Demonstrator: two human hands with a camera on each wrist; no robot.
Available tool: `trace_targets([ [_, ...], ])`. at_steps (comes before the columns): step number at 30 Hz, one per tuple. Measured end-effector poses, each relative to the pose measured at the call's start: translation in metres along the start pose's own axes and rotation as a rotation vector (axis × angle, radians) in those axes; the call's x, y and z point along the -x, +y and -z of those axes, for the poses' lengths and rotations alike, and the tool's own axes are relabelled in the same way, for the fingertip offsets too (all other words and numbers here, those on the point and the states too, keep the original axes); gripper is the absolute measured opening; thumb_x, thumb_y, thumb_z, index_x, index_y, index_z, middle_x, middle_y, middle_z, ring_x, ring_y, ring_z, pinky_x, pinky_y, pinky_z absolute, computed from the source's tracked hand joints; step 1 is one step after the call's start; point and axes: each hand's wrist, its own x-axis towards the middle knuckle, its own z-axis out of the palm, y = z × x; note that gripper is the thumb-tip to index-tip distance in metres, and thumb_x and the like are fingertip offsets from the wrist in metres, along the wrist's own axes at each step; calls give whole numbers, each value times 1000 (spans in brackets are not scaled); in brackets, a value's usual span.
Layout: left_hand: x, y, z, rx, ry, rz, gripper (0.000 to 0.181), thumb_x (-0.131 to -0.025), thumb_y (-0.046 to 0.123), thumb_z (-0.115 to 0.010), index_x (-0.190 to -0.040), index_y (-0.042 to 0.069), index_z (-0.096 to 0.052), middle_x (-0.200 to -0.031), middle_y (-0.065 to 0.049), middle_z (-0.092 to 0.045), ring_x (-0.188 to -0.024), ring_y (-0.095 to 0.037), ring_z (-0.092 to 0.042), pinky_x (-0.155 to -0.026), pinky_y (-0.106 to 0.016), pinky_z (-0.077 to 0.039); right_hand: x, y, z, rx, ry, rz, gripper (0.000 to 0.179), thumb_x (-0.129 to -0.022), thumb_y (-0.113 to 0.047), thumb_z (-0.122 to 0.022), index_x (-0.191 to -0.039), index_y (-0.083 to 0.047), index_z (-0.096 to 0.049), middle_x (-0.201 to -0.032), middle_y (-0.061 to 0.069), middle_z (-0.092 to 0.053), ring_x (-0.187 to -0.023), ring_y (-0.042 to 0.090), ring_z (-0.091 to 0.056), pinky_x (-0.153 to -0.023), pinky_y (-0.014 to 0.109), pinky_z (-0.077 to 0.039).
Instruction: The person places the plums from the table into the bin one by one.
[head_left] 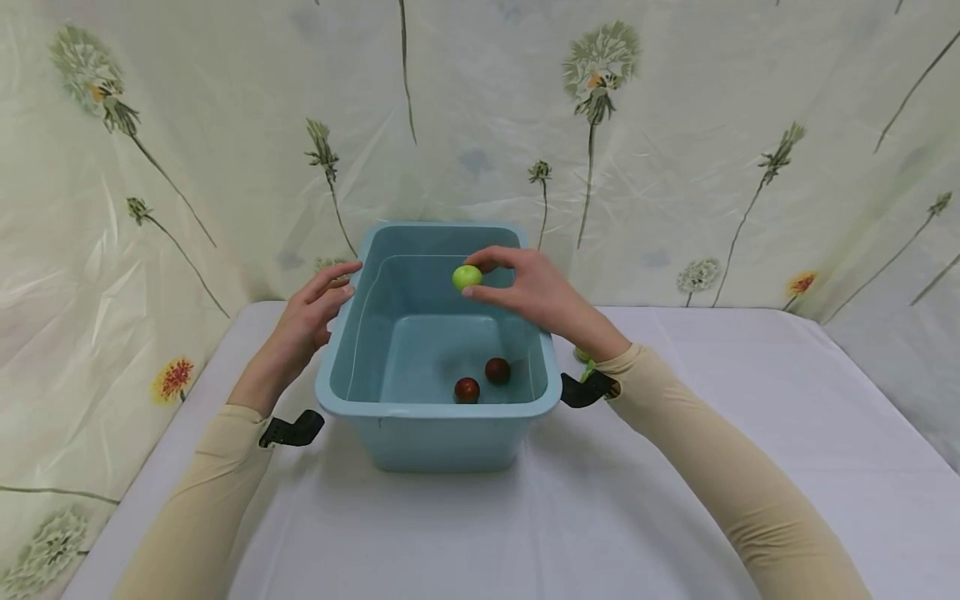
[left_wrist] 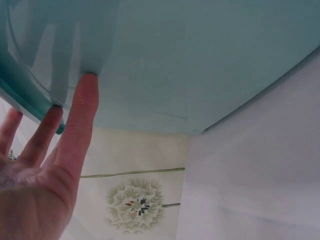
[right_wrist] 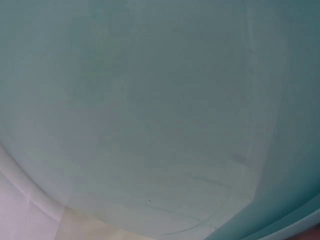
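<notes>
A light blue plastic tub (head_left: 438, 410) stands on the table. Two small dark red round fruits (head_left: 467, 390) lie on its floor, close to the near right corner. Above the tub's interior, my right hand (head_left: 528, 283) pinches a small, smooth, green round fruit (head_left: 467, 277) between thumb and fingers. My left hand (head_left: 303, 315) is at the tub's left side, fingers extended along the rim. In the left wrist view, those fingers (left_wrist: 82, 110) reach up to the outer wall, one fingertip right at its surface. The right wrist view is filled by the tub's outer wall (right_wrist: 165, 100).
Right of the tub, partly hidden by my right wrist, lie green items (head_left: 585, 358). A white cloth (head_left: 675, 500) covers the table. Behind and to the sides hangs a plastic sheet (head_left: 465, 100) printed with dandelions.
</notes>
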Motion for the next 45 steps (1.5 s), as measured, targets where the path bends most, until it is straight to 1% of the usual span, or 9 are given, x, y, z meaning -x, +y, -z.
trace_targets([
  [4, 1, 0, 0, -3, 4, -2, 51, -100, 39, -56, -147, 22, -45, -137, -11, -46, -120, -26, -53, -76, -33, -56, -1, -1, -1, 14, -50, -14, 38, -87, -37, -76, -120, -20, -68, -110, -6, -66, -105, 9, -57, -91, 37, -45],
  [7, 1, 1, 0, -4, 8, -1, 51, -100, 39, -55, -147, 22, -45, -137, -11, -47, -121, -26, -53, -76, -33, -56, -1, -2, -1, 12, -69, -23, 39, -86, -37, -77, -119, -20, -68, -110, -6, -66, -106, 9, -57, -92, 38, -45],
  [13, 2, 1, -1, 4, 4, -7, 50, -100, 38, -55, -147, 22, -45, -137, -11, -47, -121, -26, -52, -77, -33, -56, -1, 0, 0, 21, -84, -17, 43, -87, -38, -76, -124, -18, -66, -115, -5, -66, -109, 9, -57, -94, 37, -45],
  [20, 3, 1, 0, -2, 10, -1, 51, -100, 39, -55, -147, 23, -45, -137, -11, -47, -123, -26, -51, -79, -33, -55, 3, 0, 1, -3, -75, 2, 42, -89, -39, -73, -125, -19, -65, -118, -3, -66, -111, 9, -56, -95, 39, -45],
  [24, 2, 1, -1, 7, 8, -3, 51, -100, 38, -55, -147, 22, -45, -137, -11, -46, -123, -26, -51, -79, -34, -55, 7, -2, 6, -18, -59, 18, 42, -89, -39, -73, -126, -19, -64, -118, -5, -66, -112, 9, -56, -96, 40, -44],
  [30, 2, 2, -2, 3, 7, -1, 51, -100, 39, -55, -147, 23, -45, -137, -11, -46, -123, -26, -51, -79, -34, -55, 17, -2, 19, -23, -8, 20, 42, -90, -37, -72, -127, -19, -64, -118, -8, -65, -115, 10, -55, -100, 43, -41],
  [38, 1, 1, -2, -6, 8, 3, 51, -100, 40, -55, -147, 24, -45, -138, -10, -46, -127, -28, -47, -80, -34, -55, 36, 8, 36, 13, 63, -52, 44, -90, -38, -72, -129, -19, -63, -122, -5, -65, -119, 13, -52, -103, 49, -36],
  [41, 1, 1, -2, -6, 10, 5, 51, -100, 40, -55, -147, 24, -45, -138, -10, -46, -128, -28, -47, -81, -34, -54, 44, 13, 40, 17, 89, -81, 45, -89, -39, -73, -129, -19, -63, -123, -2, -64, -120, 15, -52, -102, 54, -35],
  [45, 1, 1, -2, -9, 8, 3, 51, -100, 41, -55, -147, 24, -44, -138, -10, -46, -127, -27, -48, -80, -34, -54, 52, 22, 45, 31, 120, -106, 47, -88, -40, -74, -128, -18, -63, -124, -1, -64, -121, 18, -52, -102, 55, -35],
])
